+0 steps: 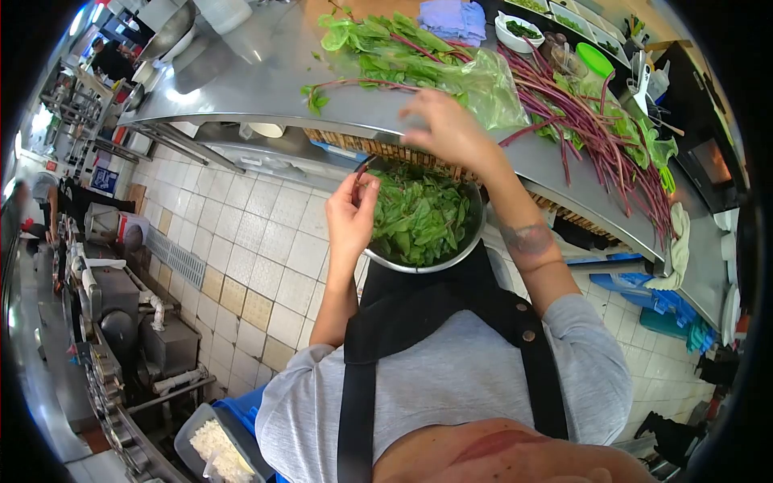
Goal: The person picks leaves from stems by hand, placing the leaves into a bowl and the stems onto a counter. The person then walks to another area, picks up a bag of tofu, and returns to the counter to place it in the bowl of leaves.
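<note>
My left hand (pixel 352 211) is at the left rim of a metal bowl (pixel 420 268). Its thumb and fingertips are pinched together on what looks like a short dark red stem (pixel 361 171). Plucked green leaves (pixel 423 213) fill the bowl, which sits against my apron below the counter edge. My right hand (pixel 447 129) is above the bowl's far side and the counter edge, its fingers bent and smeared by motion. Just beyond it lies a single leafy red stem (pixel 362 82), beside a pile of leafy greens (pixel 386 52) and a clear plastic bag (pixel 491 84).
A bundle of bare red stems (pixel 600 137) covers the counter's right part. Behind are a folded blue cloth (pixel 452 20), a white bowl (pixel 518 34) of chopped greens and a green-rimmed container (pixel 594 59). A tub of white food (pixel 217 447) stands low on my left.
</note>
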Demonstrator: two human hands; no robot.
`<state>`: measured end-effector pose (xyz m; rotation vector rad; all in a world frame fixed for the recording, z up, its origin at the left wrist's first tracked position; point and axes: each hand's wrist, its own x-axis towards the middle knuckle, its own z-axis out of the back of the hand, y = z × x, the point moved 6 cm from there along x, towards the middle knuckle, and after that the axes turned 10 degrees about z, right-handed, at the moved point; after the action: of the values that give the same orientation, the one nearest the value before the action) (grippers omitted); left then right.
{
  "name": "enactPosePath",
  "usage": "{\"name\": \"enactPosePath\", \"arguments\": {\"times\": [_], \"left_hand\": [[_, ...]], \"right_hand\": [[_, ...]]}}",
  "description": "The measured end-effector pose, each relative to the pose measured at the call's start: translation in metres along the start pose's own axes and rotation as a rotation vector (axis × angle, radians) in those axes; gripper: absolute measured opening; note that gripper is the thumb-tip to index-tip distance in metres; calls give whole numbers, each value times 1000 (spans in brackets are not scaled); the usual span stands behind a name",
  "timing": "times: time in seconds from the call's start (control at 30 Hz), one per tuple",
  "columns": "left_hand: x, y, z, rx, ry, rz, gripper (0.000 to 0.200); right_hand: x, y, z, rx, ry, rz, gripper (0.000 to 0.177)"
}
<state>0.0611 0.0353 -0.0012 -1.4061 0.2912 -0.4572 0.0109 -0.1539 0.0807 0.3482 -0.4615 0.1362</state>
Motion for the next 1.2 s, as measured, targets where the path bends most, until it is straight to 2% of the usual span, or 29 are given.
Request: {"name": "enactPosePath", "arguments": {"times": [0.07,0.17,0.37,0.47,0.6,0.7,0.83,0.93,0.97,1.07,1.2], "left_hand": [[-3,0,0,6,2,2,6],[-2,6,1,-28,13,13,7],[12,24,-8,-222,88,145,13],[21,22,-25,-478,149,232,16],[31,10,-40,-603,87,180,15],[33,17,-43,-569,58,163,13],[26,11,-46,-555,137,163,11],[15,0,-49,-574,239,200,7],[14,-1,-50,-614,277,196,6],[12,-3,-52,-684,375,182,6],[6,-12,-55,-695,398,179,8]], "right_hand": [[13,-32,-9,-241,-170,-71,31],[19,-47,-20,-278,-90,-201,24],[9,-34,-28,-327,-145,-195,11],[-4,-3,-19,-224,-204,-137,9],[-31,35,-22,-28,-206,-153,10],[-49,42,-29,118,-273,-191,18],[-57,24,-38,579,-204,-428,34],[-49,18,-53,1156,-370,-424,32],[-56,18,-53,1294,-344,-512,29],[-57,10,-70,1593,-231,-484,26],[-60,7,-77,1457,-498,-453,22]]}}
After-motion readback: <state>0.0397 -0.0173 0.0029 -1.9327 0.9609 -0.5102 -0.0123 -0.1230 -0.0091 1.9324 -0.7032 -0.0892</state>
